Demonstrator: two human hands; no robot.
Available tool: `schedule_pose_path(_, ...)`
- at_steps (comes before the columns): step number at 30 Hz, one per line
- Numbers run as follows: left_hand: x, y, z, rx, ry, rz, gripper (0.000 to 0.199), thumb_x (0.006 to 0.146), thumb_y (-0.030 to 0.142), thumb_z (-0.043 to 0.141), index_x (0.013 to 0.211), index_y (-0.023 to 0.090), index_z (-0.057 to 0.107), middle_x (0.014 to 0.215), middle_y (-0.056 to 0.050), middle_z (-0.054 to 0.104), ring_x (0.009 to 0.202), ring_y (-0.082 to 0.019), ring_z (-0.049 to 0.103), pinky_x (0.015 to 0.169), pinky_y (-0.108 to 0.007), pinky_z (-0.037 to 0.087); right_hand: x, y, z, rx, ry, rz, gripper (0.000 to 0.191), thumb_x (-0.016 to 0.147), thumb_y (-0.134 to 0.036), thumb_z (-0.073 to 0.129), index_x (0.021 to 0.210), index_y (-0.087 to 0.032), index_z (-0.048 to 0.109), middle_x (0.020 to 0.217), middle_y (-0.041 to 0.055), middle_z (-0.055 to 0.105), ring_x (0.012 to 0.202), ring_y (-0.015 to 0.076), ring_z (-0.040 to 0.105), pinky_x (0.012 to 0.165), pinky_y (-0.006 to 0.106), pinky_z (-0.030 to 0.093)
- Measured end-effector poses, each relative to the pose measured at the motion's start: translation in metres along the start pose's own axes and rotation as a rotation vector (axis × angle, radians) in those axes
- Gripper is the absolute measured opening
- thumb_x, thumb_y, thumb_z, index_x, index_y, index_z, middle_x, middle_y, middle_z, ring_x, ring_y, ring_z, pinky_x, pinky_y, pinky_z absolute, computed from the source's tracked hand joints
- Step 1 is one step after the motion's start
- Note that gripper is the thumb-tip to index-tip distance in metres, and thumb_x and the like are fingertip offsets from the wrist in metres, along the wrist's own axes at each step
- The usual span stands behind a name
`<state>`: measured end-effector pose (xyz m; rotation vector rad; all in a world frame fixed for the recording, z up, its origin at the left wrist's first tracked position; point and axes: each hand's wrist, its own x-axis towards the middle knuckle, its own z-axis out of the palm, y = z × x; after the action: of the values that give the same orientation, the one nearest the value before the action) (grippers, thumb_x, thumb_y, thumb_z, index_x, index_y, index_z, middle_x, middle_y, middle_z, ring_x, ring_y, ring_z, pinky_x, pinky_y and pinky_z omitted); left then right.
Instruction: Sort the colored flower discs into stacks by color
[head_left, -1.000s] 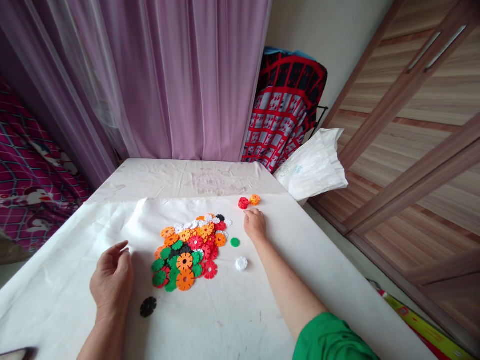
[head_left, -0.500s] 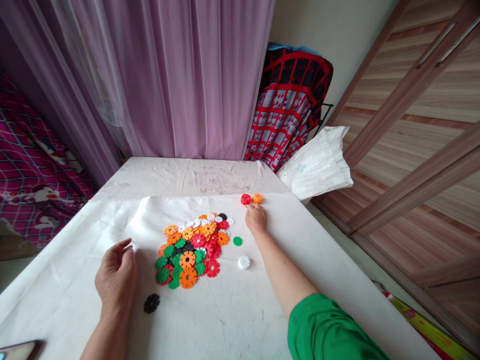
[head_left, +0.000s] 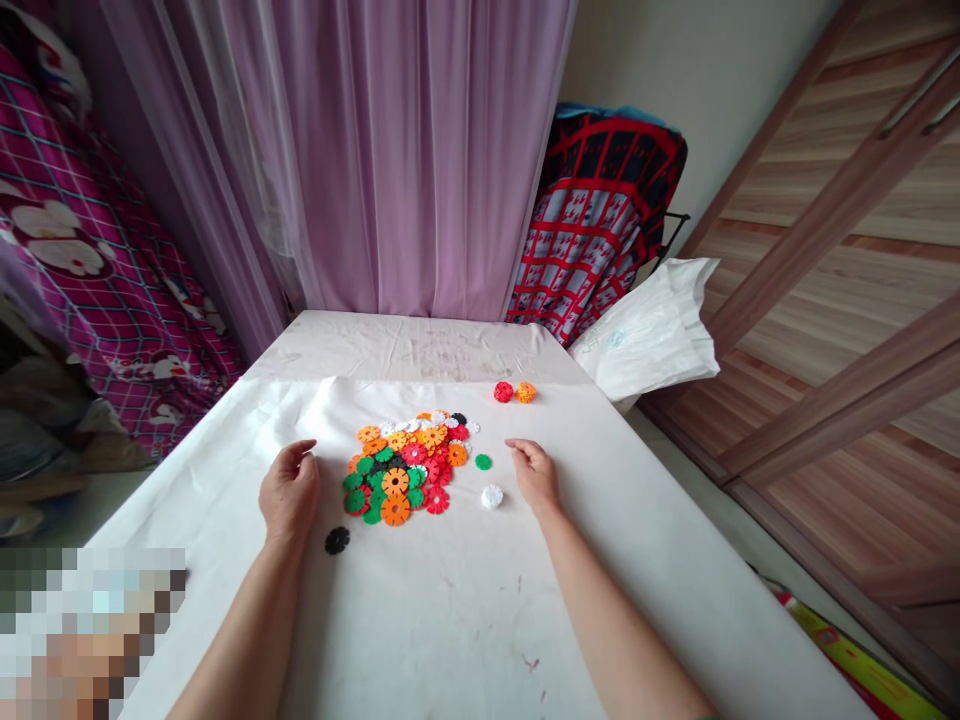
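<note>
A heap of notched plastic discs (head_left: 395,481) in orange, green, red, white and black lies in the middle of the white-covered table. My left hand (head_left: 291,490) is left of the heap, open and empty, with fingers loosely bent. Close to it lies a single black disc (head_left: 337,541). Over the table on the right is my right hand (head_left: 535,476), also open and holding nothing visible. Nearest to it are a green disc (head_left: 483,462) and a stack of white discs (head_left: 492,497). Farther back, a red cluster of discs (head_left: 503,392) sits beside an orange one (head_left: 526,393).
A white bag (head_left: 652,325) stands at the table's right rear edge, by a chair draped in red and black patterned cloth (head_left: 592,220). Purple curtains (head_left: 420,160) hang behind the table (head_left: 420,630). A wooden wardrobe (head_left: 847,330) is on the right; a blurred-out patch covers the lower left.
My right hand has drawn back toward me from the red and orange clusters, leaving them on the table. The view has shifted, and my left hand stays beside the heap.
</note>
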<state>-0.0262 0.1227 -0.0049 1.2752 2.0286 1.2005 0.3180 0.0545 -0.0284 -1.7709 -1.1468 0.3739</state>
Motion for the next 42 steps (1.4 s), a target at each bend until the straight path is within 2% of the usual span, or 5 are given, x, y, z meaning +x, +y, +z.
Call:
schedule_pose_path(13,-0.029,-0.005,-0.015,-0.079,-0.138,0.13,0.031,0.069,0.034,0.054,0.092,0.025,0.07,0.091,-0.004,0.076,0.09,-0.022,0.069,0.085,-0.033,0.051,-0.043,-0.006,-0.001,0.11,0.068,-0.002,0.029,0.081,-0.026,0.045,0.09,-0.019,0.072,0.103,0.0098,0.075,0.093,0.0216,0.068,0.083,0.034,0.054)
schedule_pose_path(18,-0.042,-0.002,-0.006,-0.093,-0.153,0.122,0.034,0.07,0.039,0.056,0.096,0.023,0.07,0.084,-0.004,0.074,0.077,-0.022,0.068,0.076,-0.034,0.053,-0.051,-0.028,0.003,-0.083,0.116,-0.228,0.027,0.082,-0.019,0.048,0.095,-0.019,0.072,0.104,0.0099,0.073,0.099,0.0222,0.065,0.094,0.037,0.049)
schedule_pose_path(24,-0.033,0.002,0.018,-0.193,-0.166,0.107,0.033,0.074,0.033,0.051,0.101,0.023,0.068,0.1,-0.006,0.074,0.1,-0.022,0.069,0.087,-0.034,0.054,-0.051,-0.082,0.034,-0.363,-0.247,-0.573,0.02,0.085,-0.019,0.062,0.102,-0.025,0.07,0.116,0.0044,0.07,0.111,0.0221,0.057,0.094,0.036,0.043)
schedule_pose_path(36,-0.033,0.006,0.013,-0.538,-0.224,-0.081,0.046,0.07,0.047,0.065,0.107,0.02,0.065,0.102,-0.007,0.07,0.091,-0.02,0.068,0.081,-0.034,0.055,-0.04,-0.093,0.058,-0.585,-0.445,-0.557,0.023,0.082,-0.024,0.069,0.105,-0.021,0.063,0.1,0.0068,0.07,0.098,0.0241,0.059,0.086,0.035,0.039)
schedule_pose_path(42,-0.033,0.007,0.013,-0.554,-0.208,-0.083,0.045,0.068,0.046,0.067,0.104,0.02,0.065,0.1,-0.006,0.069,0.091,-0.019,0.067,0.084,-0.035,0.055,-0.018,-0.079,0.026,-0.505,-0.392,-0.389,0.035,0.078,-0.026,0.072,0.111,-0.023,0.06,0.103,0.0043,0.073,0.097,0.0218,0.064,0.087,0.033,0.042)
